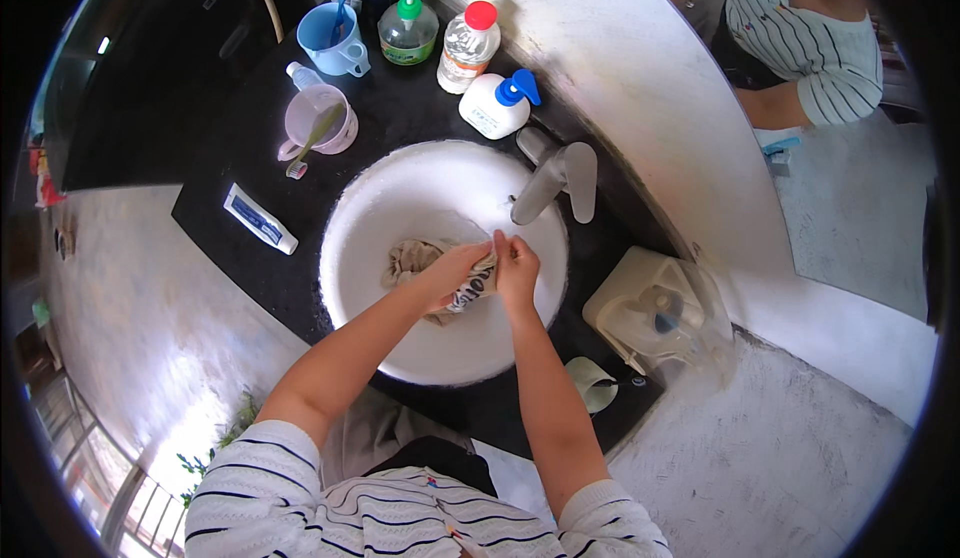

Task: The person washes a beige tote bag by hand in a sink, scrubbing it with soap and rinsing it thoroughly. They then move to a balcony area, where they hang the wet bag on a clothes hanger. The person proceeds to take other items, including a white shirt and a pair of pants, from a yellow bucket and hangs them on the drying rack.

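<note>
A beige cloth with dark printing (407,259) lies bunched in the round white washbasin (350,303), its printed part raised between my hands. My left hand (457,270) is closed on the cloth, its fingertips close to those of the other hand. On the right, my right hand (516,273) pinches the upper edge of the same cloth. Both hands are over the basin, just below the grey tap (545,190). Whether water is running cannot be made out.
Behind the basin stand a white pump bottle (492,106), a red-capped bottle (467,50), a green pump bottle (408,33) and a blue mug (325,48). Left are a pink mug (340,133) and toothpaste tube (260,220). A plastic container (625,288) and green cup (592,386) sit right.
</note>
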`<state>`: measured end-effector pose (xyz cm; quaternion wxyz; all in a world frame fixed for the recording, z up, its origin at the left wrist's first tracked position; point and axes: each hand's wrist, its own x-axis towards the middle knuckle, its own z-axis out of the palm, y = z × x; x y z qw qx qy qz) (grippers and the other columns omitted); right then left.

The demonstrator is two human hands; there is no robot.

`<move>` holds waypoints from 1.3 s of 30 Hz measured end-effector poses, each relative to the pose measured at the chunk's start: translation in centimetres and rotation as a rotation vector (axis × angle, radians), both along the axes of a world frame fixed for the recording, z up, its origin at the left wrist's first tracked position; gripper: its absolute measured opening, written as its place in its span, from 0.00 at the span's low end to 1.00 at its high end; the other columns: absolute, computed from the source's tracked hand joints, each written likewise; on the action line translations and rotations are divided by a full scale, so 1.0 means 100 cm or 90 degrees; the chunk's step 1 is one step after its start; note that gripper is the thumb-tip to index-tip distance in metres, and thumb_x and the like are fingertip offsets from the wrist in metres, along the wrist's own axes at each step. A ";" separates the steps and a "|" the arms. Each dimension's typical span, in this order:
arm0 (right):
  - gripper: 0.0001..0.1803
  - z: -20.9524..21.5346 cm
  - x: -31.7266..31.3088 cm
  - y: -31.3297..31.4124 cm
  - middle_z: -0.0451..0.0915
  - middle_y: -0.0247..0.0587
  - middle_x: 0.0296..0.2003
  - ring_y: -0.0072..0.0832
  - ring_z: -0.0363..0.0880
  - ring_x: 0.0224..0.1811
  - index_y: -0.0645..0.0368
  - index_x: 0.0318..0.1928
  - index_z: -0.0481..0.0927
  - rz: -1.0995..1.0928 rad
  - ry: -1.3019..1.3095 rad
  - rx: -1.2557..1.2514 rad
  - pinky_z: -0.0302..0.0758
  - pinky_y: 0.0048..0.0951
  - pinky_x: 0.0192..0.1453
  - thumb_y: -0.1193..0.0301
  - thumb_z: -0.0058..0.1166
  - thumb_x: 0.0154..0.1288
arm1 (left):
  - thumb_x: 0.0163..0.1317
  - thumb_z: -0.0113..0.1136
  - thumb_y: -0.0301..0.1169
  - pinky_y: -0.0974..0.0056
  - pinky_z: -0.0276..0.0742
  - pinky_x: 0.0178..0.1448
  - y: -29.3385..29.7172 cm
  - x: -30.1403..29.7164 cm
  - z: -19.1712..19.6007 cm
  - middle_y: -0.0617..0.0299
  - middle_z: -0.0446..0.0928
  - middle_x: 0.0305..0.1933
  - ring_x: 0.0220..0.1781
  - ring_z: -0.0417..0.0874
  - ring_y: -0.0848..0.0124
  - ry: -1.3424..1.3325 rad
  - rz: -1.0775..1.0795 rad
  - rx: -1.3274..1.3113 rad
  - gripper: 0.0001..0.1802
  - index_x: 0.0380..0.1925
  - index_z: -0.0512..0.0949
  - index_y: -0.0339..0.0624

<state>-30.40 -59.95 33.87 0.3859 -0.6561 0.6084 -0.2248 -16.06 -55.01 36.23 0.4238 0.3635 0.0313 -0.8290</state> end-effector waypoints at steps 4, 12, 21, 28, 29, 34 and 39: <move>0.17 -0.009 -0.009 0.041 0.72 0.27 0.20 0.19 0.67 0.19 0.58 0.40 0.76 -0.002 -0.377 0.194 0.63 0.28 0.22 0.57 0.47 0.73 | 0.69 0.54 0.39 0.67 0.71 0.57 0.021 0.025 0.053 0.61 0.74 0.55 0.54 0.76 0.71 -0.063 0.052 -0.059 0.26 0.62 0.66 0.37; 0.26 0.060 -0.037 0.049 0.75 0.32 0.31 0.20 0.70 0.35 0.64 0.37 0.80 0.133 -0.065 0.401 0.68 0.25 0.42 0.50 0.46 0.72 | 0.69 0.53 0.37 0.67 0.69 0.57 0.050 0.084 0.069 0.56 0.75 0.54 0.53 0.74 0.71 -0.451 -0.009 -0.227 0.27 0.63 0.64 0.34; 0.42 0.002 -0.029 0.058 0.68 0.52 0.59 0.46 0.70 0.57 0.50 0.69 0.60 0.269 0.128 -0.058 0.68 0.42 0.56 0.62 0.63 0.54 | 0.64 0.56 0.40 0.48 0.69 0.60 0.053 0.033 -0.044 0.43 0.64 0.65 0.62 0.70 0.48 -0.967 -0.292 -0.218 0.25 0.55 0.68 0.37; 0.39 -0.043 0.008 0.075 0.67 0.47 0.57 0.46 0.70 0.57 0.42 0.65 0.67 0.330 0.464 -0.090 0.70 0.44 0.55 0.63 0.67 0.50 | 0.60 0.59 0.35 0.44 0.67 0.64 0.063 0.005 -0.077 0.46 0.56 0.71 0.69 0.61 0.47 -1.305 -0.343 -0.484 0.36 0.67 0.58 0.42; 0.36 -0.036 0.012 0.066 0.67 0.48 0.56 0.46 0.72 0.54 0.45 0.61 0.71 0.319 0.441 -0.070 0.72 0.42 0.53 0.66 0.68 0.48 | 0.60 0.59 0.35 0.43 0.68 0.63 0.059 0.009 -0.076 0.44 0.56 0.70 0.67 0.64 0.45 -1.290 -0.341 -0.488 0.38 0.68 0.56 0.43; 0.24 0.003 0.021 0.049 0.74 0.45 0.42 0.46 0.74 0.47 0.49 0.49 0.78 0.185 0.132 -0.001 0.73 0.39 0.49 0.79 0.64 0.48 | 0.62 0.56 0.45 0.37 0.66 0.63 0.058 0.029 -0.069 0.49 0.56 0.71 0.70 0.60 0.45 -0.913 -0.051 -0.098 0.39 0.70 0.53 0.46; 0.17 0.115 0.043 0.090 0.73 0.39 0.35 0.43 0.72 0.43 0.49 0.38 0.81 0.316 0.134 -0.173 0.69 0.39 0.43 0.85 0.55 0.49 | 0.65 0.55 0.52 0.49 0.72 0.62 0.053 0.044 0.038 0.49 0.62 0.69 0.62 0.72 0.51 -0.353 -0.072 0.237 0.40 0.69 0.55 0.45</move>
